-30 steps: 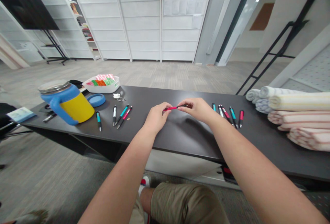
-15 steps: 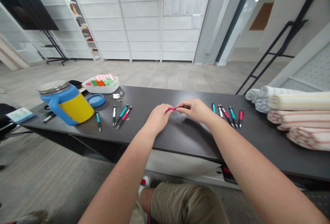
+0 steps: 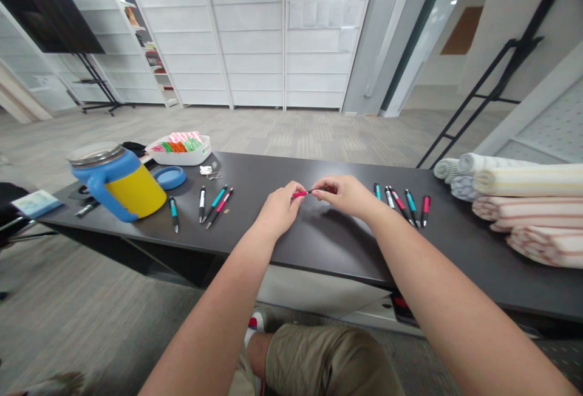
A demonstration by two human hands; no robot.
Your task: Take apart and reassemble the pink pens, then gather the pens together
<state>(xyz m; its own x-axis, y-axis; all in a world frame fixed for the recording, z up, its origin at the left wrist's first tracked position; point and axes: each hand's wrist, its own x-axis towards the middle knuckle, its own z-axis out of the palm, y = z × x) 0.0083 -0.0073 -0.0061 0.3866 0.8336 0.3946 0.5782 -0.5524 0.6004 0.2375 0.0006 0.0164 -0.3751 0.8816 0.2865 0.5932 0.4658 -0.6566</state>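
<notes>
L hand + R hand pinching red/blk pen | more red showing vs 0.5s ago | other pens unmoved

A blue-and-yellow mug, a round blue lid and a white basket occupy the left; striped fabric rolls lie stacked at right; a black screen stands upper left.

A pen is between my left hand and right hand, above the surface. On my left lie four pens, then a mug toward the left edge, with a basket at the far edge. On my right lie five pens, then cloth rolls.
</notes>
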